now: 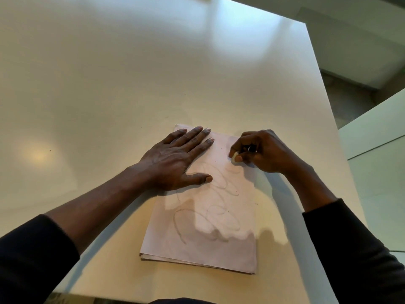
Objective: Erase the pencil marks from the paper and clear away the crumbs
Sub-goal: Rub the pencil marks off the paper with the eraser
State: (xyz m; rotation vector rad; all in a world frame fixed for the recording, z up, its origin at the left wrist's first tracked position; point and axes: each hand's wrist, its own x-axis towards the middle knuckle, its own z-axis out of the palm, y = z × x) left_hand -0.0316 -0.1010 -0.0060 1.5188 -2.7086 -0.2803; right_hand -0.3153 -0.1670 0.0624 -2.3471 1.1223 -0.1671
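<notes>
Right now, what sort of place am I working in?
Likely an indoor office or study room, though I can't be sure: a large glossy white table, a second white surface beside it, and paper with the right hand holding an eraser on it.

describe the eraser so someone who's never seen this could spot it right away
On the pale table lies a paper with looping pencil marks. Near its far right corner the right hand pinches the eraser against the sheet. It is the small whitish nub in that grip; the left hand lies flat, holding nothing.
</notes>
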